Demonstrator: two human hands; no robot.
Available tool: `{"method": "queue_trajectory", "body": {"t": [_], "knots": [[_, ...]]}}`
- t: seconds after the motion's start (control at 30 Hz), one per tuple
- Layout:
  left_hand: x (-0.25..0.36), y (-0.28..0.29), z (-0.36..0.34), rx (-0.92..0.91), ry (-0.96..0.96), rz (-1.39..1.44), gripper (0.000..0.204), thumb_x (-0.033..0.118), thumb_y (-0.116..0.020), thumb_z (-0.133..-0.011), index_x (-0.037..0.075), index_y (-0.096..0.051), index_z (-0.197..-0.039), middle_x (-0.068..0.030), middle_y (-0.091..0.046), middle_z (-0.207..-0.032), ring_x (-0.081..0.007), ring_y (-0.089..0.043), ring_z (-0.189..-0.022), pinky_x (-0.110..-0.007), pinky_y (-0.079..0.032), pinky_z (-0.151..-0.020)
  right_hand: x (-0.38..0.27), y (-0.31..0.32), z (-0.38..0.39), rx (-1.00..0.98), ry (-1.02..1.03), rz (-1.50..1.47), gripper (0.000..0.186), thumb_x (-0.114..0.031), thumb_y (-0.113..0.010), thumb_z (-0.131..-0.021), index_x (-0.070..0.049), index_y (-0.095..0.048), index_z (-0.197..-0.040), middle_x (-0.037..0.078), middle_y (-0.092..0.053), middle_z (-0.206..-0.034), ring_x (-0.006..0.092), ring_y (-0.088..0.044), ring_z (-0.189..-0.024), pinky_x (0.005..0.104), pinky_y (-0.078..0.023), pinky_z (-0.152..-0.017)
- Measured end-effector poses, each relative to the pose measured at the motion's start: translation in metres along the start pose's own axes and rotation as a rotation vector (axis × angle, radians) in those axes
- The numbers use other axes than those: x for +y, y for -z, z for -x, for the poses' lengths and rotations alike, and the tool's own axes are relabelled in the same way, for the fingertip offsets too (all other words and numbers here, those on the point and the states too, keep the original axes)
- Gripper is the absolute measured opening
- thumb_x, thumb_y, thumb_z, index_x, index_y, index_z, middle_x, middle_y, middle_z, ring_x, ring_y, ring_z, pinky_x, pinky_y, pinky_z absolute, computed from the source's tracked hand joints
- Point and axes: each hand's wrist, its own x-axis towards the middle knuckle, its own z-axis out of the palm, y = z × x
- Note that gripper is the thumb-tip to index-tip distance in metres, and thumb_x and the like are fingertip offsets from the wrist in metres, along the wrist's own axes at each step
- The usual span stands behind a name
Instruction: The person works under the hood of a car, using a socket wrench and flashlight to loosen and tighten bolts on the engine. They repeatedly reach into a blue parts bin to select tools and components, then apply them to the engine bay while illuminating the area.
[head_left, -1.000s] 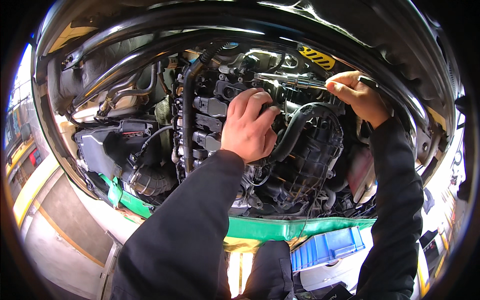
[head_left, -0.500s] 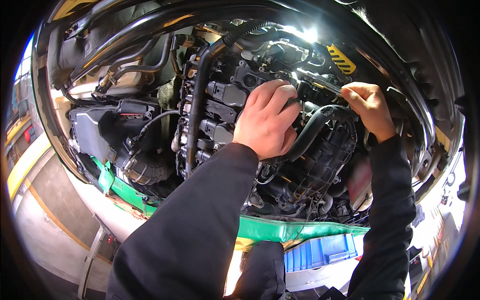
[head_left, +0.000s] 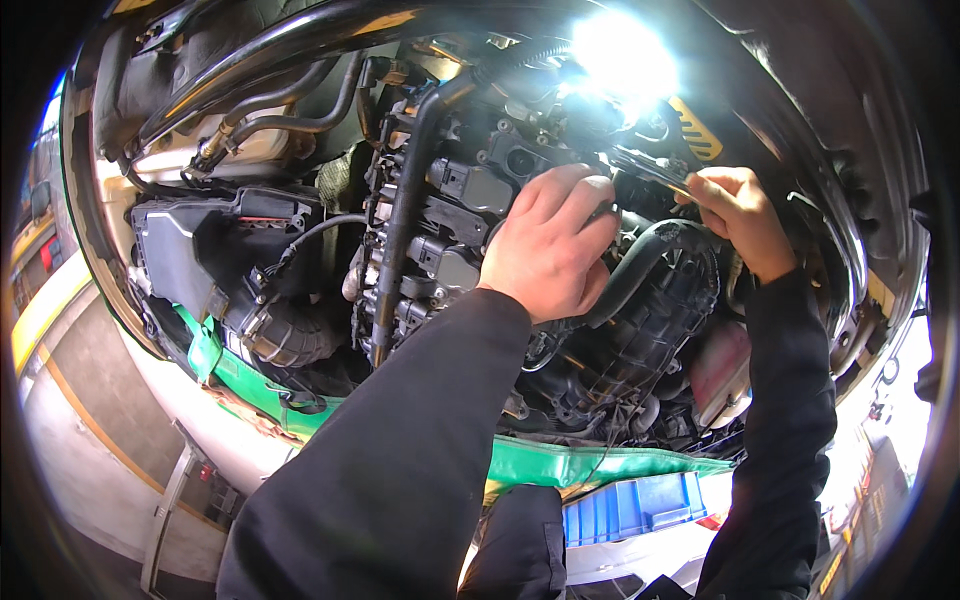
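My left hand [head_left: 550,242] is over the middle of a car engine [head_left: 465,190], fingers curled down around something dark that I cannot make out. To its right, my right hand [head_left: 738,215] pinches the near end of a slim, shiny metal tool [head_left: 650,170]. The tool slants up and left toward the back of the engine, and its exact kind does not show. Just below the tool and between the hands runs a thick black hose [head_left: 640,262]. The far end of the tool lies close to a bright glare.
A work light [head_left: 625,65] glares at the back, beside a yellow slotted piece [head_left: 697,130]. A black air filter box [head_left: 225,235] sits at left. Green fender covers [head_left: 560,460] line the front edge, with a blue plastic tray [head_left: 635,508] below. A black pipe [head_left: 400,220] crosses the engine.
The lamp's glare has grown much larger. The engine and my left hand appear slightly farther right in the picture. Both hands keep nearly the same pose, and the tool stays in my right hand.
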Motion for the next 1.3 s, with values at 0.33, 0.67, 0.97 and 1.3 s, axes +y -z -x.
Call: {"method": "queue_trajectory", "body": {"t": [0.33,0.67,0.97,1.3], "knots": [[0.0,0.0,-0.001,0.016,0.02,0.02,0.04,0.006,-0.069,-0.06,0.007,-0.07,-0.1,-0.009,-0.06,-0.121,-0.0348,-0.057,-0.124,-0.047,-0.048,-0.103,0.004,-0.003,0.0,0.036,-0.014,-0.003,0.046,-0.043,-0.068,-0.102,0.001,-0.074,-0.091,-0.008,-0.044,-0.058,0.001,-0.036,-0.051,0.0226,-0.024,-0.049],[-0.001,-0.001,0.001,-0.001,0.012,-0.023,0.031,0.012,-0.072,-0.062,0.005,-0.066,-0.092,-0.0108,-0.061,-0.122,-0.0351,-0.055,-0.126,-0.047,-0.046,-0.107,-0.02,0.01,-0.005,-0.151,-0.293,-0.346,0.044,-0.04,-0.067,-0.103,0.002,-0.071,-0.091,-0.009,-0.039,-0.057,0.0008,-0.029,-0.049,0.0229,-0.02,-0.045],[-0.001,0.0,0.0,-0.007,0.005,-0.012,0.034,0.012,-0.072,-0.061,0.005,-0.067,-0.093,-0.0108,-0.061,-0.122,-0.035,-0.055,-0.126,-0.047,-0.046,-0.108,0.023,-0.012,0.0,0.357,0.794,0.935,0.022,-0.022,-0.069,-0.1,-0.001,-0.074,-0.101,0.017,-0.069,-0.078,0.0333,-0.067,-0.068,0.0376,-0.052,-0.061],[0.0,-0.002,-0.001,0.013,0.02,-0.005,0.036,0.004,-0.067,-0.061,0.007,-0.069,-0.097,-0.0086,-0.061,-0.12,-0.035,-0.057,-0.124,-0.049,-0.047,-0.104,-0.042,0.007,-0.002,-0.297,-0.565,-0.355,0.042,-0.037,-0.062,-0.107,0.002,-0.069,-0.096,-0.006,-0.043,-0.057,0.0022,-0.04,-0.05,0.0236,-0.03,-0.046]]}}
